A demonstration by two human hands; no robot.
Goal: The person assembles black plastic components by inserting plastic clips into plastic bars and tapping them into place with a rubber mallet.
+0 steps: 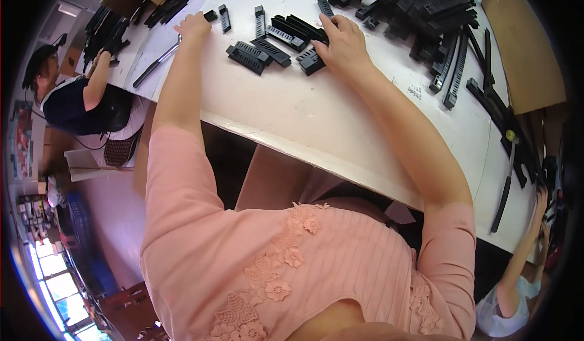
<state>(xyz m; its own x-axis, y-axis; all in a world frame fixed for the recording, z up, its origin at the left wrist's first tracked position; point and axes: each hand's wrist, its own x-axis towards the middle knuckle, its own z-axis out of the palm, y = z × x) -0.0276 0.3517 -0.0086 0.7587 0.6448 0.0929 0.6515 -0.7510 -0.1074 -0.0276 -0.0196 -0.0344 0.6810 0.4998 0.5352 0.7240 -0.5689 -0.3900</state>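
My left hand [193, 26] is at the far left of the white table, its fingers closed on a small black plastic piece [210, 16] that pokes out at the fingertips. Below its wrist lies a black-handled tool with a metal shaft [157, 63]. Farther right, my right hand [345, 44] curls its thumb and fingers around the ends of black slotted plastic pieces [295, 29]. Its palm hides part of them. Close by are more short slotted pieces [246, 58], one beside the thumb [310, 62] and two upright ones [260, 21] [225, 20].
A large heap of black slotted strips [420, 6] covers the back right. Another black-handled tool [504, 186] lies at the right edge by a cardboard box [526, 55]. Co-workers [79, 91] [511, 292] handle black strips at left and right. The table's front edge [304, 152] runs before me.
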